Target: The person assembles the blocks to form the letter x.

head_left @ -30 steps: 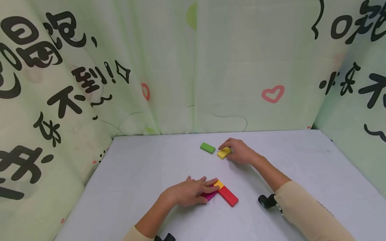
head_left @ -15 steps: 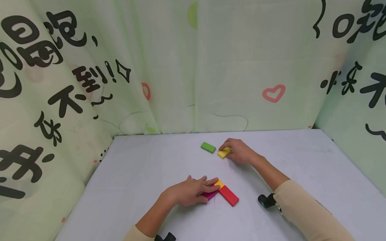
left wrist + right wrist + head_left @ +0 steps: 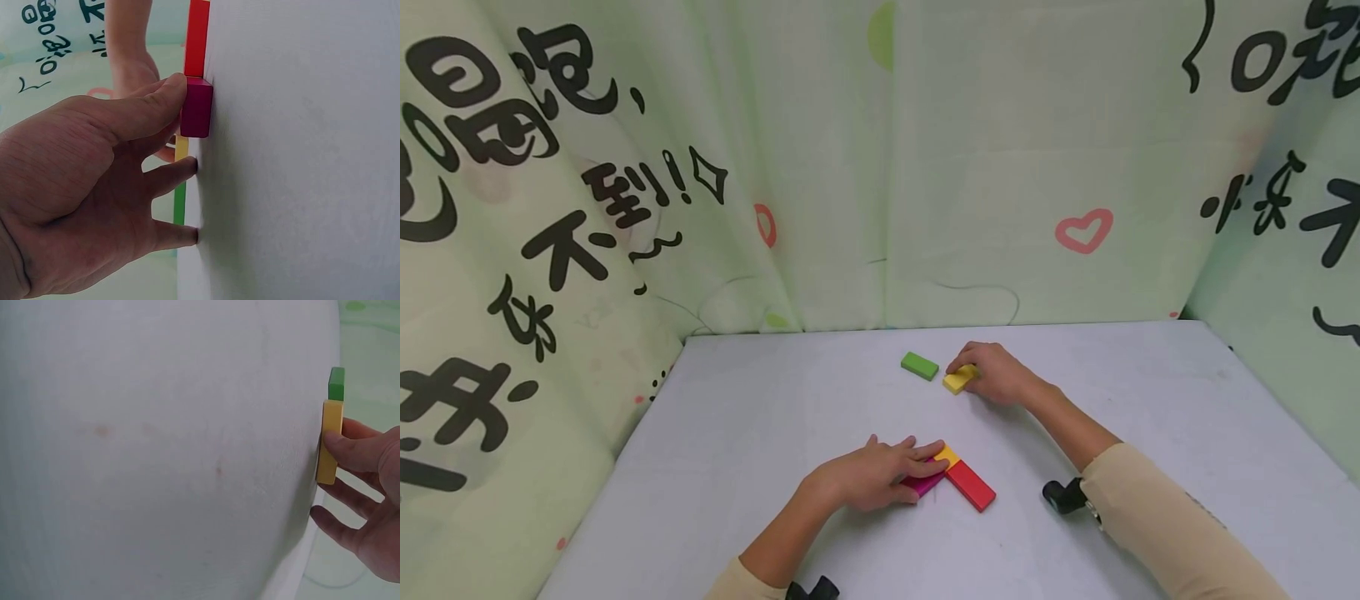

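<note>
Thumb and fingers of my left hand [image 3: 871,480] pinch a purple block [image 3: 927,485] lying on the white table. Its fingertips also reach over a small yellow-orange block [image 3: 948,456], which is partly covered. A longer red block [image 3: 972,486] adjoins the yellow-orange one and slants toward the front right. Farther back, my right hand [image 3: 1000,377] pinches a yellow block [image 3: 957,382] at the table surface; in the right wrist view the thumb lies on the near side of this yellow block [image 3: 330,459]. A green block [image 3: 920,366] lies just left of it, a small gap between them.
White cloth covers the table [image 3: 760,433]. Behind and at both sides hangs a pale green curtain [image 3: 970,167] with black lettering and pink hearts. A dark wrist camera [image 3: 1063,498] sits at the right sleeve.
</note>
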`<state>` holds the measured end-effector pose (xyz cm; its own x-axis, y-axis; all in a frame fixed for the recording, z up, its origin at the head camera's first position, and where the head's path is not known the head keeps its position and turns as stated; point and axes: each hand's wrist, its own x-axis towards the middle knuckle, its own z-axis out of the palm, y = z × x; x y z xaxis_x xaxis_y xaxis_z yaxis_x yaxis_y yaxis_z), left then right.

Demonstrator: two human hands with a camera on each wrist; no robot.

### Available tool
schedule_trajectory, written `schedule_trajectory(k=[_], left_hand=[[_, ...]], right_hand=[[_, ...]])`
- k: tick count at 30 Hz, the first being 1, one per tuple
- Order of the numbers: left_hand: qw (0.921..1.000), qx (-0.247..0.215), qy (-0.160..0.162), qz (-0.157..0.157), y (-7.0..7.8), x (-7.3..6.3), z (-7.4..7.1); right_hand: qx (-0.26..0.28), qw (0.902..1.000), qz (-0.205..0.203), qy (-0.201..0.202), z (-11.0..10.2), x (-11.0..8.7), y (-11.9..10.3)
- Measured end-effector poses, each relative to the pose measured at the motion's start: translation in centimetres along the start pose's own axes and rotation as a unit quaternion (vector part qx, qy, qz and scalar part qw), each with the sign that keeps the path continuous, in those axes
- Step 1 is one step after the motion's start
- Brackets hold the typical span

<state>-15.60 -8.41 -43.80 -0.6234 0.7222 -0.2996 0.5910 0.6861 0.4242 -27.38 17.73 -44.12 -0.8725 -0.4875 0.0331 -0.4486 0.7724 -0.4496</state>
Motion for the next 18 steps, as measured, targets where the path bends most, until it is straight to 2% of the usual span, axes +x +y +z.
schedule_trajectory(k=[18], left_hand=[[1.0000, -0.001, 0.002, -0.004, 0.07, -0.03, -0.02]], right_hand=[[-0.017, 0.9998, 0.011, 0.002, -0.02, -0.18, 0.02]])
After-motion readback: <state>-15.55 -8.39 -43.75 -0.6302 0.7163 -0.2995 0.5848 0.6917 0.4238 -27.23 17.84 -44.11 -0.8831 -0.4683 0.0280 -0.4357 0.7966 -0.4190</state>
